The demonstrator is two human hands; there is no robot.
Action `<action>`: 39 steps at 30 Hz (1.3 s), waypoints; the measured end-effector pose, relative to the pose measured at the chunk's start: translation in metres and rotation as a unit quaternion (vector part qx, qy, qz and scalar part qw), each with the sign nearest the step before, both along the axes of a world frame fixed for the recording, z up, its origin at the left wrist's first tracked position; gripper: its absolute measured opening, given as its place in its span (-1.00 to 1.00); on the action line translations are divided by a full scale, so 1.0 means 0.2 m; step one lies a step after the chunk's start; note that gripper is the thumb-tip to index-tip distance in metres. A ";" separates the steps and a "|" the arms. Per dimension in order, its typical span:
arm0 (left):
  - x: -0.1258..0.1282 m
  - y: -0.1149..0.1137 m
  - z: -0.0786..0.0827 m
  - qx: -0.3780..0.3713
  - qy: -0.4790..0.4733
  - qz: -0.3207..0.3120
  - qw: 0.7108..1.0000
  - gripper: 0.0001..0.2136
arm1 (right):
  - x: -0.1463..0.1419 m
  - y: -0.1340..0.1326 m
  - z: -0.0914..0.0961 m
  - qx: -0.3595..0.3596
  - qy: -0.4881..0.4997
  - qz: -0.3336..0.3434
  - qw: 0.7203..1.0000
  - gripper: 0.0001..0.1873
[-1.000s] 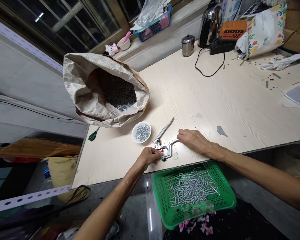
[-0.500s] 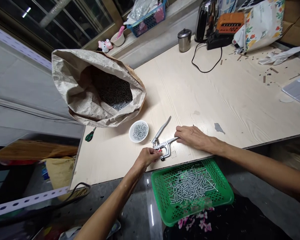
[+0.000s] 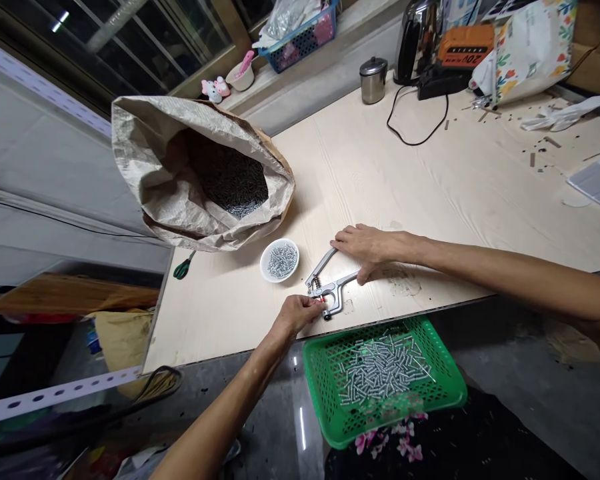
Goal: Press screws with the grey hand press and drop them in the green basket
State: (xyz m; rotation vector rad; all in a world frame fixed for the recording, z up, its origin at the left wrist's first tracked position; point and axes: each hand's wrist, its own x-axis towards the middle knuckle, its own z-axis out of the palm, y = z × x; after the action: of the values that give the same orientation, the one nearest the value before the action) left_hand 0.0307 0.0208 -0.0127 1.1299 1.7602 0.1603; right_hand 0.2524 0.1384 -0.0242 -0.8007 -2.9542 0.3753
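The right hand (image 3: 367, 248) has moved up. Its grip now spans both handles of the pliers (image 3: 336, 287). The left hand (image 3: 296, 313) stays pinched tight at their head — too small to see what's inside.

You are working pliers (image 3: 334, 289) of bare silvery metal, dull sheen. Your desk (image 3: 455, 187): pale wood grain, matt, smooth. Far-left sack (image 3: 145, 167): rough, creased paper weave. Near basket (image 3: 317, 383): glossy green plastic, holding bright metal pieces (image 3: 380, 370). Bowl (image 3: 263, 265): smooth white plastic.
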 end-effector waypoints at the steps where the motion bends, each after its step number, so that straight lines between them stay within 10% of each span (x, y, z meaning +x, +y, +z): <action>1: 0.00 -0.01 0.01 -0.003 0.012 -0.004 1.000 -0.65 | 0.00 -0.01 0.01 0.004 -0.003 0.002 1.000 -0.24; 5: 0.06 -0.07 0.06 0.095 0.170 -0.058 0.979 -0.67 | 0.01 -0.04 0.03 0.013 -0.007 0.000 1.000 -0.43; 10: 0.21 -0.03 0.05 0.352 0.238 -0.225 0.877 -0.68 | 0.01 -0.07 0.04 -0.009 -0.022 -0.011 1.000 -0.47; 14: 0.27 0.13 -0.01 0.373 0.200 -0.335 0.842 -0.44 | 0.05 -0.10 0.03 -0.033 -0.007 -0.015 0.999 -0.39; 19: 0.27 0.20 0.02 0.348 0.223 -0.383 0.826 -0.63 | 0.10 -0.10 0.03 -0.038 -0.010 -0.059 0.997 -0.57; 30: 0.32 0.14 -0.08 0.390 0.221 -0.293 0.845 -0.85 | 0.05 -0.12 0.01 -0.024 0.009 -0.025 0.999 -0.95; 35: 0.18 0.09 0.05 0.433 0.194 -0.200 0.857 -0.66 | 0.09 -0.19 0.07 0.001 0.044 -0.056 0.997 -0.46; 39: 0.02 -0.06 0.14 0.430 0.195 -0.095 0.876 -0.78 | 0.07 -0.28 0.04 0.007 0.060 -0.031 0.998 -0.83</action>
State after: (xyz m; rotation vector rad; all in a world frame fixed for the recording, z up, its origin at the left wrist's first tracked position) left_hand 0.0351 0.0089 0.0147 2.0847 1.9569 0.6857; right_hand 0.2670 0.0821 -0.0163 -0.8345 -2.8105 0.3846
